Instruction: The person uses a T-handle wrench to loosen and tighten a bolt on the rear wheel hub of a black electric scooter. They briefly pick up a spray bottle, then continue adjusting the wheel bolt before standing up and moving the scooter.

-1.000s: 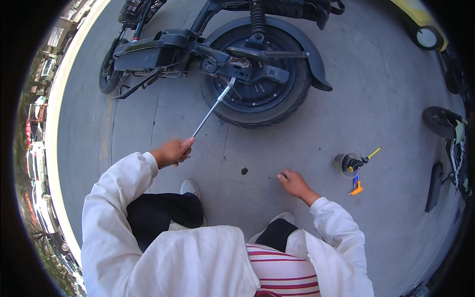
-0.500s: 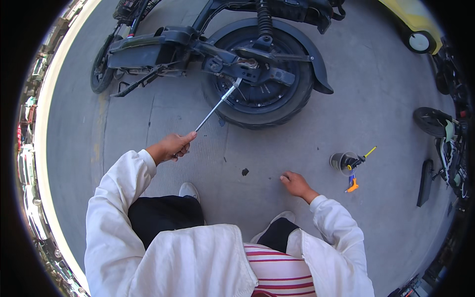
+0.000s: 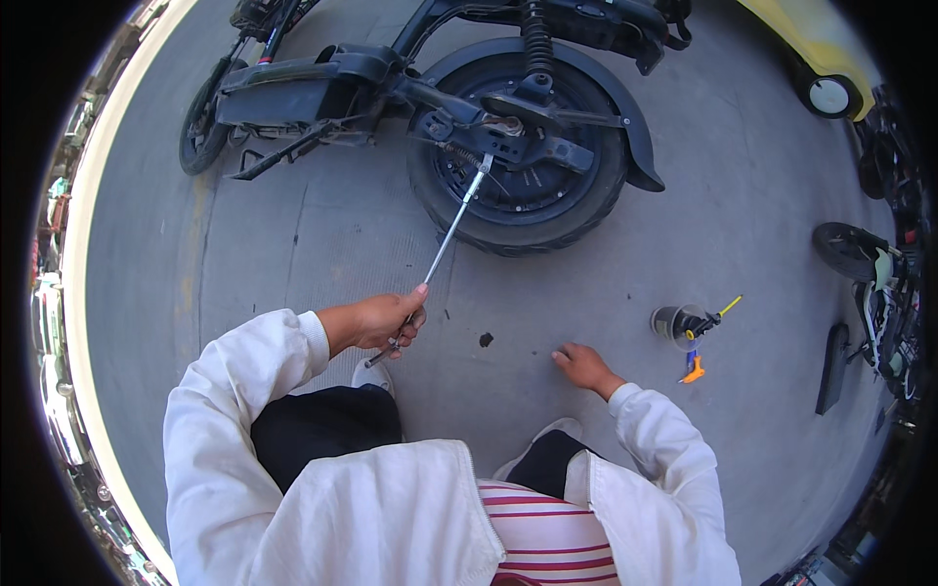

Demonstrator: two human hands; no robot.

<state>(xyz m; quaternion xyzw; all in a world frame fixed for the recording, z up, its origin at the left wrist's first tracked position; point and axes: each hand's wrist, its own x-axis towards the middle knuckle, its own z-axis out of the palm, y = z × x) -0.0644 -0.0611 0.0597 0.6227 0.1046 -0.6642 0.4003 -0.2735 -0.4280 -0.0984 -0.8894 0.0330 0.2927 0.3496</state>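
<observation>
has a long, slim, silver metal wrench [image 3: 453, 230] clamped in the wrapped fingers of the left hand [image 3: 389, 320], with a short end poking out below the fist. holds the right hand [image 3: 584, 367] loosely curled, well apart from the wrench, with nothing seen in it; can't tell how far closed. has the wrench's far end up against a dark, flat, holed metal bracket [image 3: 506, 151] near the middle of a big, black, rubber-tyred wheel [image 3: 532, 188]; can't make out the exact seat (too small from here).

for a sound pull, probably best to keep the far end fully seated, grip low for leverage, load smoothly and square to the shaft, and bring the right hand up for steadying.

mind the tyre edge behind the shaft, the curved black mudguard [image 3: 640, 146] rightward, the thin black metal stand [image 3: 283, 153] leftward, and the white shoe [image 3: 371, 376] just below the handle end. offers swing room over grey concrete floor [image 3: 528, 303], out to a see-through round plastic tub [image 3: 666, 322] of tools.
</observation>
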